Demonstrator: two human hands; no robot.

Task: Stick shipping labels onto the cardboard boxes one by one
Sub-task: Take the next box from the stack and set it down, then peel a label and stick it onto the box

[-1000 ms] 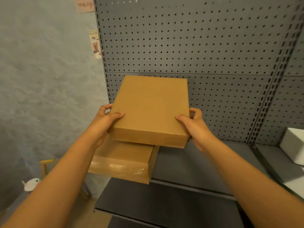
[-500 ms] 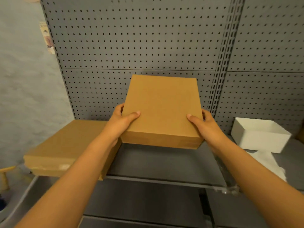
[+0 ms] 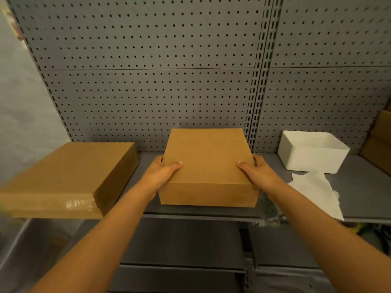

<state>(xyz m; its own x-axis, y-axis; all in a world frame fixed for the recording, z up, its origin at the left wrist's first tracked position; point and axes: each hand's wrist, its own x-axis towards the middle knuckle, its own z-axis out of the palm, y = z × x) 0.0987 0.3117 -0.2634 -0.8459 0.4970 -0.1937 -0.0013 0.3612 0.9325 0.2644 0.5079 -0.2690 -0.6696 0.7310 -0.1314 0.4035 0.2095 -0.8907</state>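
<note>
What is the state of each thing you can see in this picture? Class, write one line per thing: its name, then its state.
Middle cardboard box: closed, no label on the faces shown, on the shelf, held at both sides.
Left cardboard box: closed, taped front edge, overhanging the shelf.
Left hand: grips the middle box.
Right hand: grips the middle box.
White bin: open-topped, upright; contents not visible.
White sheets: lying loose on the shelf.

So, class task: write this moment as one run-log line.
step: place box | left hand: grips box | right hand: grips box | box: on shelf | label: none on top
</note>
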